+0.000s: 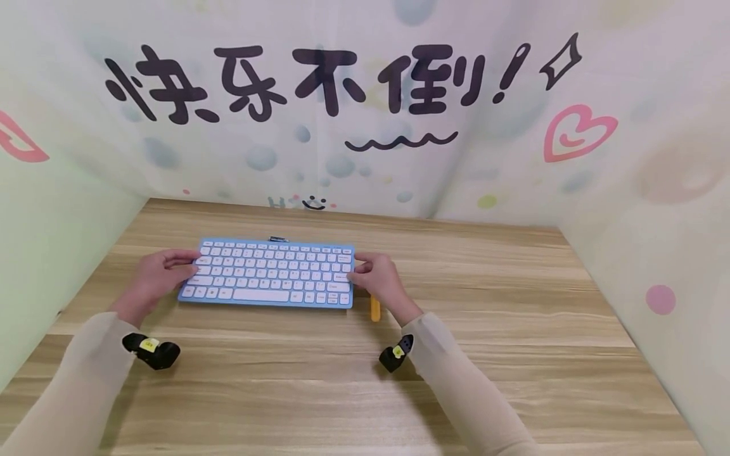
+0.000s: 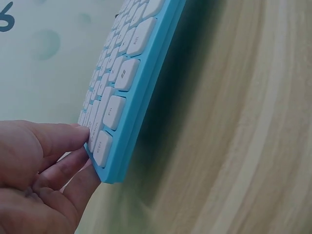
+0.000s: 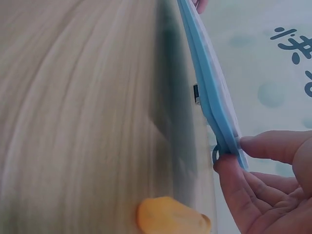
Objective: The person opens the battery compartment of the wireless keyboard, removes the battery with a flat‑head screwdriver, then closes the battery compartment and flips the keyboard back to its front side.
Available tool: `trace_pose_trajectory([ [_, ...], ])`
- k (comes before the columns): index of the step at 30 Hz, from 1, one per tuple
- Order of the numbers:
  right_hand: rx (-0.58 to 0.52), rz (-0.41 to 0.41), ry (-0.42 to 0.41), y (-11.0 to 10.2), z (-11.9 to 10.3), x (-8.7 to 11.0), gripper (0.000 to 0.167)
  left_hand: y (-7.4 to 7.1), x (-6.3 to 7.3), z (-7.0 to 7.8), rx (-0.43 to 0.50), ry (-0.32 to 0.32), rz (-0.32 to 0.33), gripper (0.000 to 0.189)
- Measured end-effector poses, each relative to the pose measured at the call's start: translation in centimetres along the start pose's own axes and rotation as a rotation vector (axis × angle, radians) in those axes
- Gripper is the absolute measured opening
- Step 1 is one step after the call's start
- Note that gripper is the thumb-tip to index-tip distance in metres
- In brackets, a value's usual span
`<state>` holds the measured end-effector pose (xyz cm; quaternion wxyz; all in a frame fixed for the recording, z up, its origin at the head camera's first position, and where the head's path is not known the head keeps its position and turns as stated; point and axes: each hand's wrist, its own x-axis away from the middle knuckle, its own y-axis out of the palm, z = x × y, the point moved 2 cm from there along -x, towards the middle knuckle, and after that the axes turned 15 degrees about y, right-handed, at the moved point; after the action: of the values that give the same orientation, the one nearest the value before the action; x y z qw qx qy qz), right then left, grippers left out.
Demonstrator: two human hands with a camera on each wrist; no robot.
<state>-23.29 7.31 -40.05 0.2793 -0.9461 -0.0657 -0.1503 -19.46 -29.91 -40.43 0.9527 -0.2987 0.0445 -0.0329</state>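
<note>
A light blue keyboard [image 1: 265,272] with white keys is held just above the wooden table, a shadow below it in both wrist views. My left hand [image 1: 160,278] pinches its left end, thumb on the top near the corner keys and fingers beneath, as the left wrist view shows. At the right end my right hand [image 1: 379,278] pinches the edge between thumb [image 3: 273,146] and fingers. An orange, rounded, stick-like thing [image 1: 375,309] lies beside the right hand, partly hidden by it; its kind cannot be told.
Just behind the keyboard's far edge is a small black and silver piece [image 1: 278,239], too small to identify. A pale printed cloth [image 1: 319,171] hangs along the table's back and sides. Wood-grain tabletop [image 1: 274,392] extends in front of the keyboard and to the right.
</note>
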Motion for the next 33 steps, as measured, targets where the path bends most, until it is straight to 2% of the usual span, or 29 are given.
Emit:
trace_pose_trajectory([
  [9,0.012,-0.035,0.048,0.6,0.3,-0.2,0.047,0.7,-0.1,-0.7,-0.017,-0.03,-0.008,0.041],
  [14,0.039,-0.027,0.057,0.9,0.3,-0.3,0.047,0.9,-0.5,-1.2,-0.01,-0.032,0.01,0.039],
  [26,0.082,-0.005,0.089,1.2,0.2,-0.6,0.046,1.2,-0.7,-0.8,-0.004,-0.045,0.026,0.039],
  [33,0.091,-0.004,0.096,1.2,0.2,-0.6,0.046,1.3,-0.6,-0.6,-0.021,-0.028,0.02,0.039],
])
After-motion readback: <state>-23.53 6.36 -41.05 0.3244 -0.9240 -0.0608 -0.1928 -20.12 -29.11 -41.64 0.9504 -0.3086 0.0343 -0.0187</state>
